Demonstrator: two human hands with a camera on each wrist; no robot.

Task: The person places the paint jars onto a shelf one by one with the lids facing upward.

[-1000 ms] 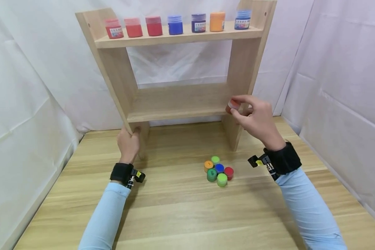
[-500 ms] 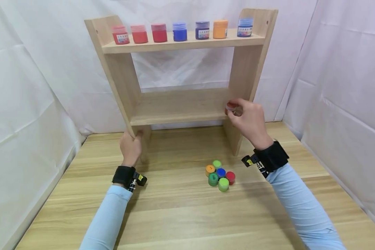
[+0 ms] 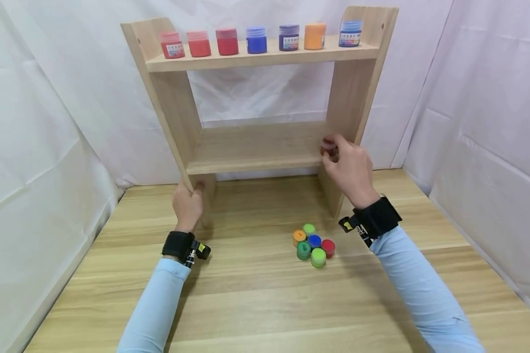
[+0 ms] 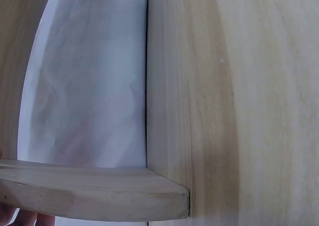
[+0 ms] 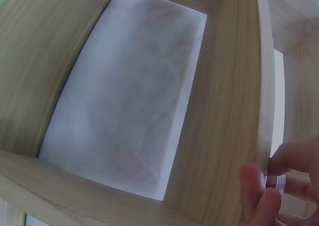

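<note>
My right hand (image 3: 350, 166) pinches a small reddish-brown paint jar (image 3: 328, 146) at the right end of the middle shelf (image 3: 256, 147), beside the side panel. In the right wrist view the fingers (image 5: 253, 186) and thumb surround the jar, and only its clear ribbed rim (image 5: 280, 184) shows. Whether the jar's base touches the shelf I cannot tell. My left hand (image 3: 188, 206) grips the lower front edge of the wooden rack's left side panel (image 3: 170, 117). In the left wrist view, fingertips (image 4: 25, 218) curl past that panel's edge.
Along the top shelf (image 3: 265, 60) stands a row of red, blue, orange and dark paint jars, such as an orange jar (image 3: 314, 37). Several jars, including a green one (image 3: 304, 250), cluster on the wooden table (image 3: 247, 294) before the rack. White cloth (image 3: 39, 122) hangs around.
My right hand has moved left and inward with the jar, from in front of the rack's right side to over the middle shelf's end. The left hand keeps its grip on the panel.
</note>
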